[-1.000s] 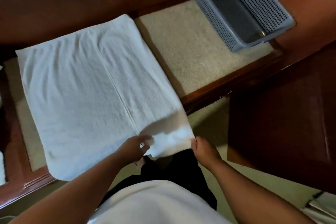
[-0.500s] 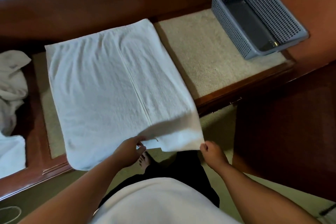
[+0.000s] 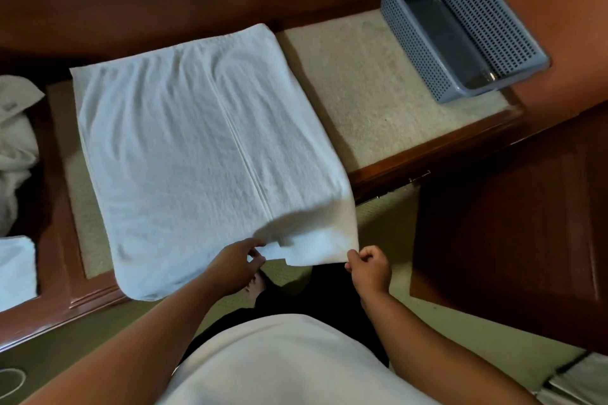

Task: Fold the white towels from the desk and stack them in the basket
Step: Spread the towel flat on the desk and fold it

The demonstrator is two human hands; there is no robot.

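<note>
Towel: white towel [image 3: 184, 154] spread flat on the beige mat [image 3: 362, 102], with a straight hem line down its middle. Its near edge hangs over the desk's front and its near right part is lifted.
Left hand: left hand [image 3: 235, 265] pinches the towel's near edge between thumb and fingers, close to the hem line.
Right hand: right hand [image 3: 370, 268], fingers curled, grips the near right corner.
Basket: grey perforated basket [image 3: 418, 52] stands at the mat's far right end, well apart from the towel.
Desk: wooden desk [image 3: 427, 158] with a raised rim around the mat.
Other towels: crumpled white pile [image 3: 16, 148] at the left edge, with another white towel [image 3: 16, 268] nearer the person.
</note>
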